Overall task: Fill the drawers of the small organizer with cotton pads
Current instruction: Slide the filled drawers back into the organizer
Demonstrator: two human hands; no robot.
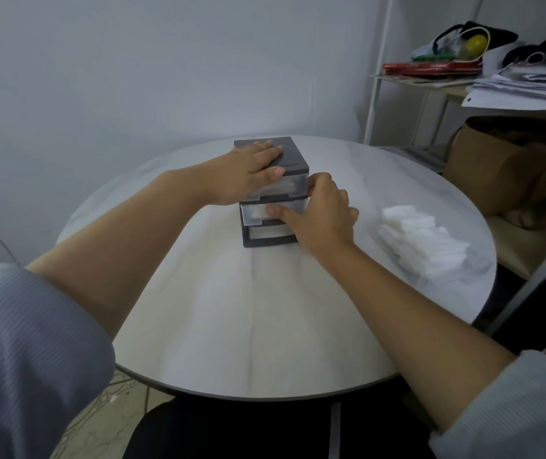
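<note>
Right, head view, looking down at a round pale surface (265,326) with both arms reaching forward. The organizer (293,154) stands upright towards the far side of it, a small dark grey frame with three clear drawers stacked one above the other.

The left hand (248,173) lies flat on the organizer's lid, fingers straight and together and palm pressing down, while its thumb hangs over the front edge against the top drawer (293,184). White shows through that drawer's clear front.

The right hand (323,212) comes in from the right side. Its thumb stretches straight across the front of the middle drawer (255,212), and its fingers are curled round the organizer's right-hand side, so it is clamped on the unit at about that level. Whether the middle drawer sits fully in or slightly out, I cannot tell; there is white inside it too. The bottom drawer (266,234) sits below, with neither hand touching it.

Off to the right and well apart from the organizer, a loose heap of white cotton pads (420,236) rests on the surface near its edge.

Beyond the surface stand a brown paper bag (496,167) and a white shelf (375,94) carrying stacked papers (529,86). Grey-blue sleeves (26,352) are pushed up both arms.
</note>
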